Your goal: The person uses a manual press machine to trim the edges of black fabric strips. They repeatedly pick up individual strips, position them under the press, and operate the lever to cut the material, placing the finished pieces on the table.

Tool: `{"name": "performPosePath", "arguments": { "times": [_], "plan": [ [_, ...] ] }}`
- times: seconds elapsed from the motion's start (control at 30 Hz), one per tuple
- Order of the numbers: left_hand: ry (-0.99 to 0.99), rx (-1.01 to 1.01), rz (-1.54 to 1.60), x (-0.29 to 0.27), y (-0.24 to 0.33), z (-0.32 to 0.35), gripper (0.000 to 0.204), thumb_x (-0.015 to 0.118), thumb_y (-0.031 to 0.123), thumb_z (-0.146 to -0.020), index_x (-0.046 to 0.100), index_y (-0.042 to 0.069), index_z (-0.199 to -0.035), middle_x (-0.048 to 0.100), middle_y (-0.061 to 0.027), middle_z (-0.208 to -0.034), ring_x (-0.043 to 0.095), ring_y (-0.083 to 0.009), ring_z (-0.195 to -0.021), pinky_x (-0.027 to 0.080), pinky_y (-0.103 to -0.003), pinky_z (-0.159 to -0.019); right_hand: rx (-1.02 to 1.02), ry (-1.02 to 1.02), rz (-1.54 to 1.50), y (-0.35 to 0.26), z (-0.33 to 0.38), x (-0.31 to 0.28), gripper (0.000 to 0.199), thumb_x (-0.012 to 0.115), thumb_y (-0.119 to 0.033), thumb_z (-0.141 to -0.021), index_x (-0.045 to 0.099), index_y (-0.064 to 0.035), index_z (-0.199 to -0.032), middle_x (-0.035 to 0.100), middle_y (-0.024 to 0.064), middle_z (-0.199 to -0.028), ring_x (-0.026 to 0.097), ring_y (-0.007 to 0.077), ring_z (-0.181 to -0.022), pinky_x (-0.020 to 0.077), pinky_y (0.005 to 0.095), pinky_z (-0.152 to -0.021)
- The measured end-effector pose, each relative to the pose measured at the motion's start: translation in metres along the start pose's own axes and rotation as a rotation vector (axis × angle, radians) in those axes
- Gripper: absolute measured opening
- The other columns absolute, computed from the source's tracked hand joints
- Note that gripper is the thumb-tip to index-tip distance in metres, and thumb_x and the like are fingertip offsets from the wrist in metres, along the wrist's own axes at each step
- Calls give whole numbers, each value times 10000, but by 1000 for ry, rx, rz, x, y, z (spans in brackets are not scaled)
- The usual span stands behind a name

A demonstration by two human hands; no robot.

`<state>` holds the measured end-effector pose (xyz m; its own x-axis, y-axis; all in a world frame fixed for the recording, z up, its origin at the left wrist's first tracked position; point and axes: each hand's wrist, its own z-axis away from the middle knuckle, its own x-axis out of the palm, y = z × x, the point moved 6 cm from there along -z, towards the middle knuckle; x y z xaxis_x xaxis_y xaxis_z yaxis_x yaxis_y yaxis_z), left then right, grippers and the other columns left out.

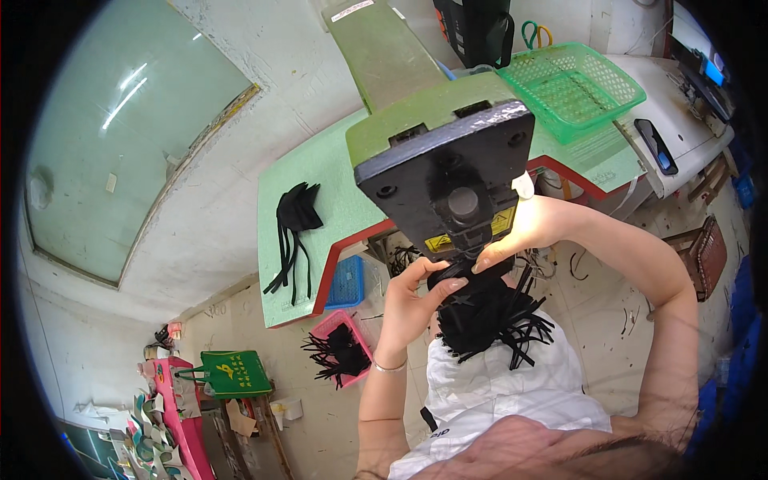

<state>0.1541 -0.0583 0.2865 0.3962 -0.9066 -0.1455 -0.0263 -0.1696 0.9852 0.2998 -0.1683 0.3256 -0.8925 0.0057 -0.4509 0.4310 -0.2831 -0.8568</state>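
Observation:
My left hand (408,308) is closed in a pinch on a black fabric piece (458,274), just under the machine's black head. From the other side my right hand (532,226) meets the same piece, its thumb pressing on the cloth; one fingertip shows beside the head, and its other fingers are mostly hidden behind it. A bundle of black fabric pieces with thin straps (484,324) lies on my lap, right below my hands. The green machine's head (448,172) hangs over the work and hides whatever sits beneath it.
A stack of black strapped pieces (299,210) lies on the green tabletop (280,172), left of the machine. Below stand a pink basket (364,340) of black pieces and a blue crate (346,284). A green basket (574,84) and a phone (656,146) are at the right back.

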Motion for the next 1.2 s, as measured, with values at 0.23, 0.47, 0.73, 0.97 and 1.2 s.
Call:
{"name": "performPosePath", "arguments": {
  "times": [0.23, 0.47, 0.73, 0.97, 1.2],
  "plan": [
    [141, -75, 465, 10, -33, 16, 130, 684, 6, -796, 574, 35, -858, 608, -5, -844, 535, -64, -777, 430, -213, -743, 112, 32, -252, 54, 24, 11, 348, 487, -344, -946, 680, -54, -945, 470, -62, -600, 355, 40, -551, 326, 223, -514],
    [376, -38, 992, 45, -75, 42, 160, 632, 49, -854, 478, 93, -850, 528, 49, -855, 503, -72, -771, 434, -256, -794, 23, 371, -713, 64, 29, 63, 252, 586, -242, -905, 641, -34, -772, 391, -86, -589, 304, 19, -498, 238, 202, -445],
    [341, -83, 953, 67, -98, 71, 197, 600, 141, -883, 596, 52, -1059, 620, -61, -1102, 575, -156, -1019, 434, -363, -939, -272, 504, -350, 18, 21, 52, 246, 622, -168, -877, 583, 43, -758, 459, -18, -612, 379, 44, -586, 330, 237, -518],
    [548, -261, 277, -12, -148, 96, 115, 560, 103, -892, 541, 36, -799, 538, 13, -712, 497, -88, -671, 414, -243, -638, -250, 401, -279, 19, 5, 76, 203, 554, -155, -907, 628, 26, -962, 651, 85, -821, 602, 107, -766, 473, 253, -704],
    [951, 329, 17, -251, -44, -59, 442, 589, 250, -907, 493, -56, -1212, 598, -9, -825, 506, -84, -715, 396, -189, -701, 70, 176, -456, 155, 37, 172, 258, 495, -217, -943, 613, 2, -1012, 649, 45, -757, 592, 102, -724, 475, 230, -673]
  ]
}}
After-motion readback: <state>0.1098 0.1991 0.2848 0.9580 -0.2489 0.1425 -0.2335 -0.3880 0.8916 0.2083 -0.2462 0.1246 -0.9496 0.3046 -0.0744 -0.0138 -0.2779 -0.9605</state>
